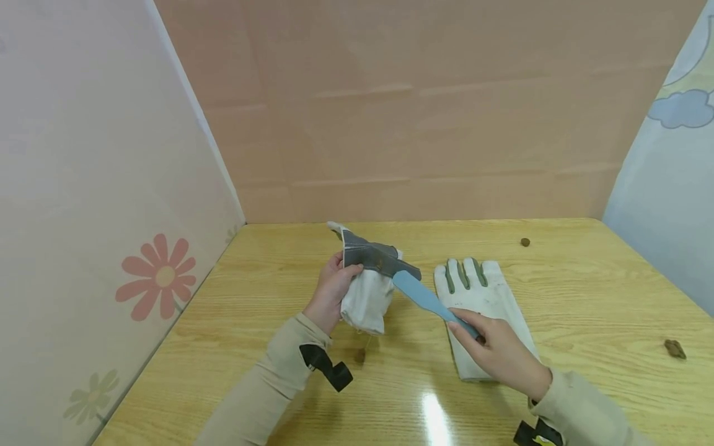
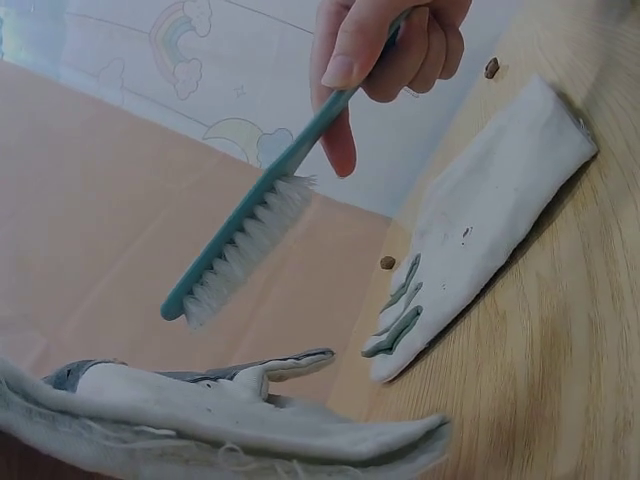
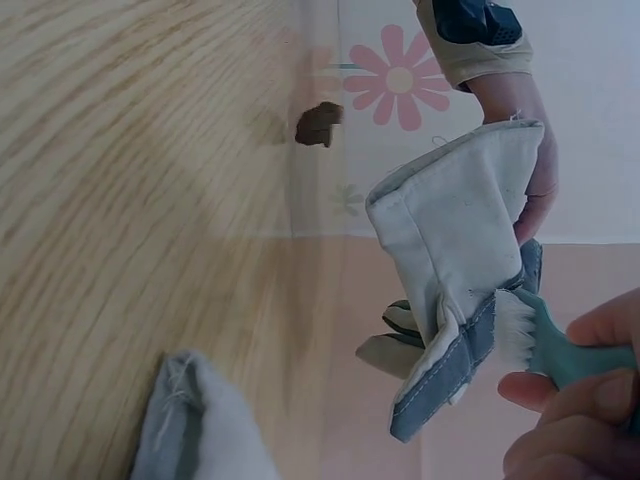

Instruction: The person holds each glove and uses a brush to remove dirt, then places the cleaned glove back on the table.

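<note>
My left hand (image 1: 333,291) grips a white work glove (image 1: 368,303) with grey patches (image 3: 440,385), raised above the table. Between the thumb and fingers of my right hand (image 1: 504,353) is the handle of a light blue brush (image 1: 418,291). White bristles (image 2: 250,245) point down from the brush toward the held glove. In the right wrist view the bristles appear right at the grey patch; whether they press on it I cannot tell. A second white glove (image 1: 491,303) with green between its fingers lies flat on the table, partly below my right hand.
Small brown lumps lie on the wooden table (image 1: 251,347): one lump (image 1: 525,242) at the back right, another lump (image 1: 675,349) near the right edge, and a third lump (image 1: 359,356) below the held glove. Patterned panels stand left and right, with a brown panel (image 1: 424,124) behind.
</note>
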Demonstrator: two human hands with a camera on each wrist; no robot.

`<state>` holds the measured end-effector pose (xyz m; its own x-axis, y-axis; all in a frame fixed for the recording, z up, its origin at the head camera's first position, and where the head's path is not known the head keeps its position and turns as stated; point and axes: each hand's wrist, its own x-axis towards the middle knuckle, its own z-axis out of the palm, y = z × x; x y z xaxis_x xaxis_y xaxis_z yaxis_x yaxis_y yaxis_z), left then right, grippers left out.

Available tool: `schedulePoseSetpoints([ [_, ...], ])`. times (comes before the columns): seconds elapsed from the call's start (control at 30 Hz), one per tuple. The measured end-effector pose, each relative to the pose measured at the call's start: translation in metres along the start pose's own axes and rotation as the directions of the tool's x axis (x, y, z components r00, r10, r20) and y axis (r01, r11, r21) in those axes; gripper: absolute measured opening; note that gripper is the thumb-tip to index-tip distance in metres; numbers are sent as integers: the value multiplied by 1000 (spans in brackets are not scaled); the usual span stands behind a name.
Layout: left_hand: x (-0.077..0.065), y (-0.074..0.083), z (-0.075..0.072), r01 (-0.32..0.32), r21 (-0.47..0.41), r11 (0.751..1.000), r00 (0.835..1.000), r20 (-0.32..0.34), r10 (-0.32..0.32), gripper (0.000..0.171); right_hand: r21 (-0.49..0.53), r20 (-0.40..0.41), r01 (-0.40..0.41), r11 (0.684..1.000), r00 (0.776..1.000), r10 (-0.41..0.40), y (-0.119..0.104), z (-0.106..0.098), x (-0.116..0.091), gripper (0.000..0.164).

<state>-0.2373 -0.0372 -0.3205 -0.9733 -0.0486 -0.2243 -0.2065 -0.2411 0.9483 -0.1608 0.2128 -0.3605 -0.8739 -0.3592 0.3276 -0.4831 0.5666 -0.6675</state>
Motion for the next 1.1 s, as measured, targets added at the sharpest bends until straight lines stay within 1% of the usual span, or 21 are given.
schedulePoseSetpoints([
  [0.1,-1,1,1,-4,17,1000,1000,-3,5,48,8,-23,13,1000,1000,-13,-3,-2,1,26],
  [0.2,-2,1,1,0,26,1000,1000,-5,0,48,27,-41,9,1000,999,-8,-7,-4,4,26],
  [0.37,-8,1,3,23,65,998,1000,7,-23,49,49,-37,-14,999,999,16,-11,-5,7,28],
  [0.53,-15,1,5,30,115,993,997,72,-39,48,77,-2,-61,995,998,62,-12,-4,8,30],
  [0.63,-18,2,5,34,89,995,989,143,-46,45,90,20,-84,992,996,83,-13,-2,8,33],
  [0.67,-19,2,4,42,74,996,983,177,-54,42,95,23,-86,992,996,84,-13,-2,8,34],
  [0.7,-20,2,3,48,52,998,975,214,-58,39,102,26,-85,991,996,83,-13,-2,7,34],
  [0.77,-22,2,2,60,-11,998,963,265,-55,30,113,27,-74,991,997,72,-12,-1,7,32],
  [0.87,-22,3,2,78,-101,992,949,314,-42,30,129,21,-58,990,998,56,-13,-1,6,30],
  [0.93,-22,3,2,63,-131,989,954,299,-21,30,134,20,-53,990,999,51,-14,-1,6,29],
  [1.03,-21,2,1,36,-96,995,961,276,-8,29,143,22,-40,989,999,37,-15,-1,5,30],
  [1.1,-19,0,0,12,-59,998,967,256,3,33,150,22,-29,988,999,26,-16,-1,5,31],
])
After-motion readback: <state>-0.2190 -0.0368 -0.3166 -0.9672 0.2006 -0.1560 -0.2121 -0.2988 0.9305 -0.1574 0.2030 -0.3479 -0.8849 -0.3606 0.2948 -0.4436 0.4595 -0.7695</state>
